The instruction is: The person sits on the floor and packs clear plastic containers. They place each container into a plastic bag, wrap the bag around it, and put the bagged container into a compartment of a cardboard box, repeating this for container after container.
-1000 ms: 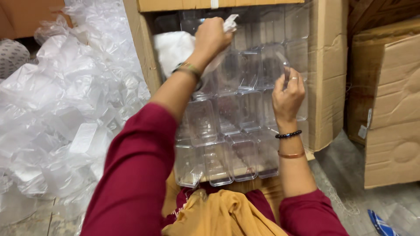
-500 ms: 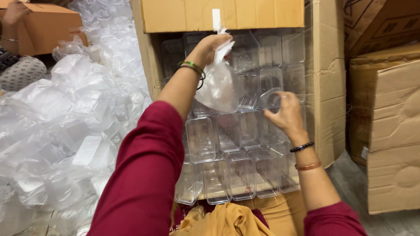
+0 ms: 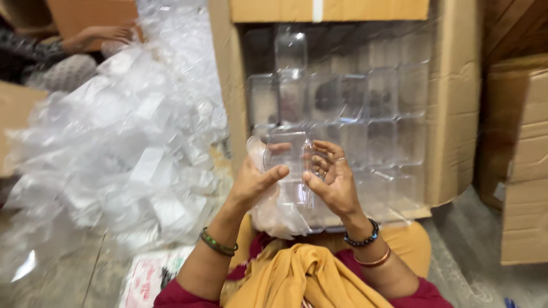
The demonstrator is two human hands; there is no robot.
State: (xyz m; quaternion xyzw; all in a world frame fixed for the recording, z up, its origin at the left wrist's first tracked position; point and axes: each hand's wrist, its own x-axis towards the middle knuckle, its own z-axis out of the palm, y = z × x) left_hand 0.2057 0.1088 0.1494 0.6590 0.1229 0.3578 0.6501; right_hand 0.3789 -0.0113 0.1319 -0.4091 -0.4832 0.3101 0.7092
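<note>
Head view, both hands (image 3: pixel 297 182) gripping clear container (image 3: pixel 288 151), carton (image 3: pixel 451 114) edge close behind

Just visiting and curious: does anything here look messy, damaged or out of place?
Nothing looks damaged. The heap of clear plastic bags on the left lies loose and crumpled, unlike the clear containers stacked in neat rows in the cardboard box. Both hands hold one clear container.

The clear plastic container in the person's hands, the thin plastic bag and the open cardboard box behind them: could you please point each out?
clear plastic container (image 3: pixel 287 149), head view, on its flat front face.
thin plastic bag (image 3: pixel 273 212), head view, on its crumpled lower part.
open cardboard box (image 3: pixel 448 131), head view, on its right wall.
</note>
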